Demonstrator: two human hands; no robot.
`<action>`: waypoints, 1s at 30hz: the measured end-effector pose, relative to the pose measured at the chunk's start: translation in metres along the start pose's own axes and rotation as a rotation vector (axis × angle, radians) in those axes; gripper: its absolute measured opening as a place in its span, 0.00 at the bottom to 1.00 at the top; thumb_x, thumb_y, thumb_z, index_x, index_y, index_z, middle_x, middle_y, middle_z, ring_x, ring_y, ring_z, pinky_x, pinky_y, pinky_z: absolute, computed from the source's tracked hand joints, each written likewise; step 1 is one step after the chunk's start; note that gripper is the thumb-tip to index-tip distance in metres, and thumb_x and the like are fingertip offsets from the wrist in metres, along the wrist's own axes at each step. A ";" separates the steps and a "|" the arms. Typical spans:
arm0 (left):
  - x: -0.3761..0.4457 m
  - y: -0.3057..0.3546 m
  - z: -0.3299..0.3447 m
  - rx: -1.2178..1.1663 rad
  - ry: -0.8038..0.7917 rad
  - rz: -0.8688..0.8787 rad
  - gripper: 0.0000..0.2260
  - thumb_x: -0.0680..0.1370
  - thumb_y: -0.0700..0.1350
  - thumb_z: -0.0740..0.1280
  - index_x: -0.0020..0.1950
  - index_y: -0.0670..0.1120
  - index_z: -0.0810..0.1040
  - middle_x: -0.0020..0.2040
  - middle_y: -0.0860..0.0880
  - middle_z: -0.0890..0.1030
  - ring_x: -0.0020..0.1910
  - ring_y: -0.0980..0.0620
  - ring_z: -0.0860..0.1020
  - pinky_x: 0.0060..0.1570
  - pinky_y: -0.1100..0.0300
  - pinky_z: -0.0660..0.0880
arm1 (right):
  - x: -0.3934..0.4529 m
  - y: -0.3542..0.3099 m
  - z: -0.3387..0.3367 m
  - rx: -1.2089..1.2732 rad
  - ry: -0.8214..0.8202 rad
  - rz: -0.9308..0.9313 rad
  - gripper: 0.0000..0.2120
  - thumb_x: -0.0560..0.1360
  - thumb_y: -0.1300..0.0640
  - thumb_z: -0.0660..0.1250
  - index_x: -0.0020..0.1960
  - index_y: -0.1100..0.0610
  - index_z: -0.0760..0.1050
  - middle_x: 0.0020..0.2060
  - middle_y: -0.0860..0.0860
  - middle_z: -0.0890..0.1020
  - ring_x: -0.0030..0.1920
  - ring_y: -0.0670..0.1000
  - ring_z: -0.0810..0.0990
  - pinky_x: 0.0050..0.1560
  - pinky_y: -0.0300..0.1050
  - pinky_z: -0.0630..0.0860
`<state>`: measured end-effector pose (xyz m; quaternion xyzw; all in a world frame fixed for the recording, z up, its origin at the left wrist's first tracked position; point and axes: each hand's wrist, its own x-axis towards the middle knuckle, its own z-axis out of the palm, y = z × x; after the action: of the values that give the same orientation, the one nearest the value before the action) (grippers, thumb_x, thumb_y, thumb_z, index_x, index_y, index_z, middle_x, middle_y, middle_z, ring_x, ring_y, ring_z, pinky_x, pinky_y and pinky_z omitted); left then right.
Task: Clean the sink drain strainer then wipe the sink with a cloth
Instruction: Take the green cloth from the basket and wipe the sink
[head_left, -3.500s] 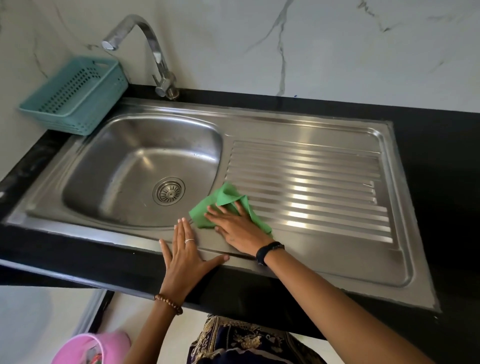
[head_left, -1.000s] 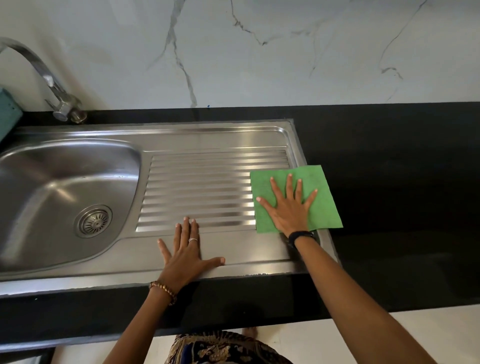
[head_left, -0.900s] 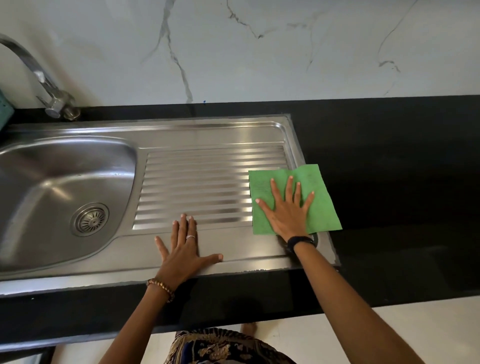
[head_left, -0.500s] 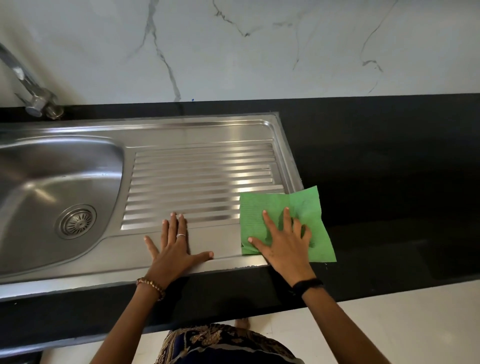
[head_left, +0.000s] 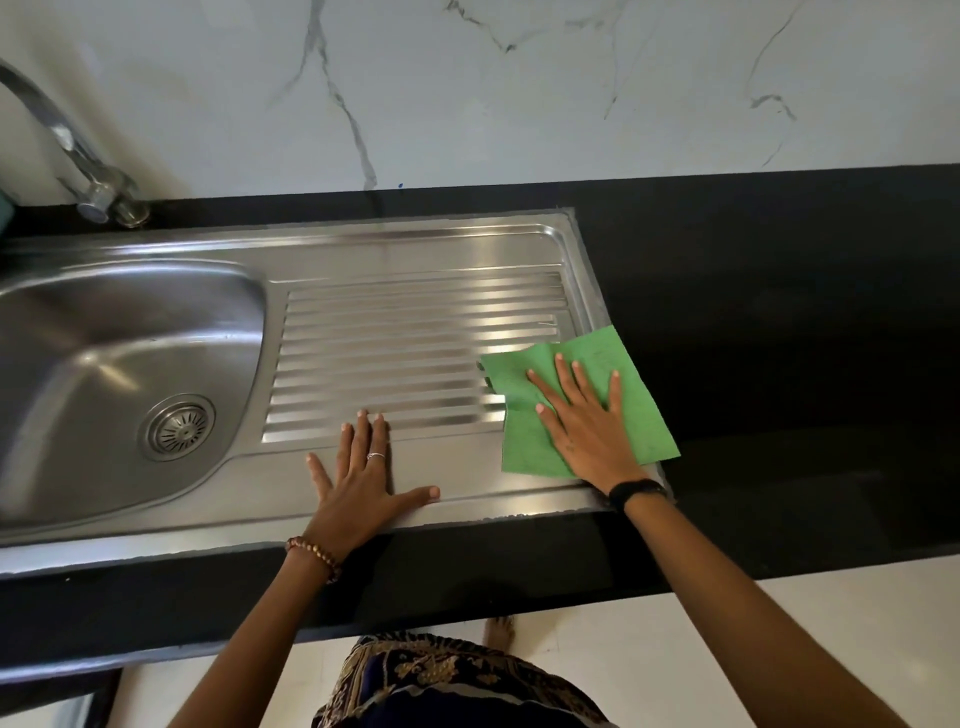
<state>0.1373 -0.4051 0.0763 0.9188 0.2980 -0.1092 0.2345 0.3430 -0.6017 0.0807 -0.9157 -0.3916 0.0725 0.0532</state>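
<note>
A right hand (head_left: 587, 426), fingers spread flat, presses a green cloth (head_left: 582, 405) on the right end of the sink (head_left: 415, 249); the left hand (head_left: 363, 483) rests open nearer the basin.

There are two hands (head_left: 358, 488) (head_left: 587, 426) (both flat), one green cloth (head_left: 644, 415), one sink (head_left: 415, 249), one drain strainer (head_left: 179, 427) and one tap (head_left: 78, 156).

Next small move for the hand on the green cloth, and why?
Probably sweep the cloth left along the ribbed drainboard: the right hand presses it flat at the sink's right edge, half on the counter, with the ribs left uncovered.
</note>
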 end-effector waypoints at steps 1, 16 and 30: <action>0.000 -0.002 0.000 0.003 0.012 0.009 0.52 0.65 0.74 0.58 0.72 0.48 0.31 0.75 0.49 0.33 0.73 0.51 0.34 0.68 0.39 0.31 | -0.009 -0.001 0.000 0.014 -0.014 -0.012 0.22 0.81 0.45 0.43 0.72 0.39 0.38 0.77 0.49 0.44 0.76 0.50 0.40 0.72 0.63 0.32; -0.030 -0.071 -0.031 -0.007 0.062 -0.058 0.57 0.56 0.79 0.52 0.74 0.50 0.36 0.74 0.53 0.34 0.73 0.52 0.35 0.68 0.44 0.32 | -0.073 -0.009 -0.021 0.131 -0.347 -0.145 0.24 0.74 0.34 0.37 0.67 0.30 0.35 0.73 0.40 0.35 0.73 0.45 0.32 0.70 0.54 0.27; -0.042 -0.141 -0.064 0.015 -0.042 -0.124 0.62 0.48 0.84 0.45 0.74 0.53 0.36 0.76 0.46 0.38 0.75 0.46 0.40 0.70 0.41 0.37 | -0.049 -0.018 -0.007 0.087 -0.309 -0.127 0.19 0.79 0.40 0.36 0.69 0.29 0.39 0.74 0.41 0.35 0.72 0.47 0.28 0.70 0.57 0.24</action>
<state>0.0238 -0.2939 0.0944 0.8979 0.3484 -0.1450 0.2266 0.2979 -0.6250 0.0947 -0.8638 -0.4488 0.2260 0.0365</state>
